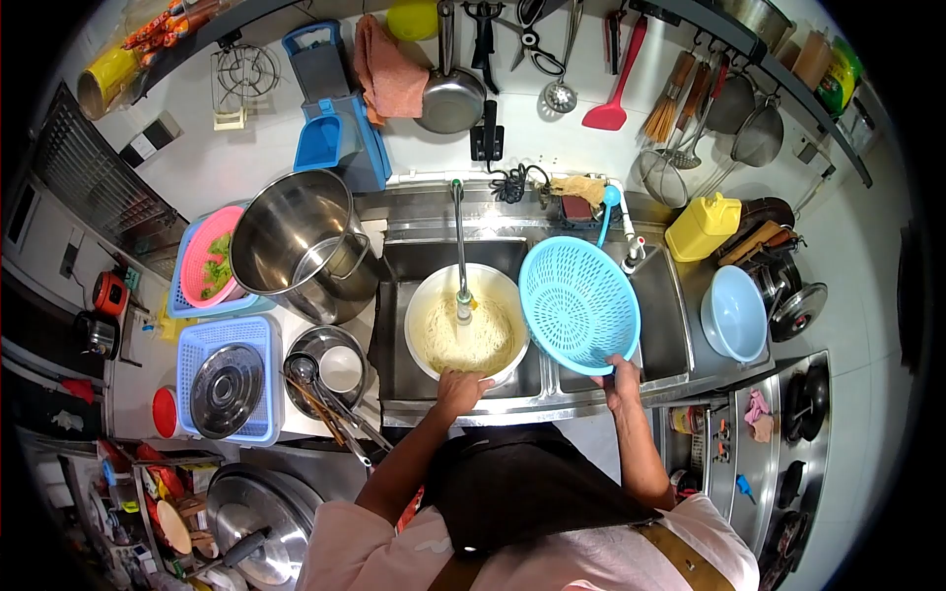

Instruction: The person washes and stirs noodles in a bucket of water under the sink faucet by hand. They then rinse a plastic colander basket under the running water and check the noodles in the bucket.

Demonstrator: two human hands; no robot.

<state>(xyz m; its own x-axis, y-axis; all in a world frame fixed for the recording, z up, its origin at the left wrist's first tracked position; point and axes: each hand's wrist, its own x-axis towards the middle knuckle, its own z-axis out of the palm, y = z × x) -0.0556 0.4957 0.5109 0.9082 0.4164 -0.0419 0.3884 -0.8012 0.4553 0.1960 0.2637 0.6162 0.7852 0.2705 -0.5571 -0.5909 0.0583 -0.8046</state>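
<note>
In the left sink stands a white basin (418, 345) holding pale, thin strands in cloudy liquid, perhaps noodles or sprouts. My left hand (463, 391) is closed over its near rim. The faucet (459, 241) reaches down over the basin, and a pale streak below its spout looks like running water. A light-blue plastic colander (581, 295) is tilted above the right sink, its inside facing me with nothing in it. Gripping the colander's near rim is my right hand (621, 382). The colander's left edge meets or overlaps the basin's right rim; I cannot tell whether they touch.
Left of the sink stand a tall steel pot (296, 236), a pink basket (202, 261) with greens, and a steel bowl (330, 345) with utensils. On the right are a yellow jug (703, 227) and a blue bowl (734, 313). Utensils hang along the back wall.
</note>
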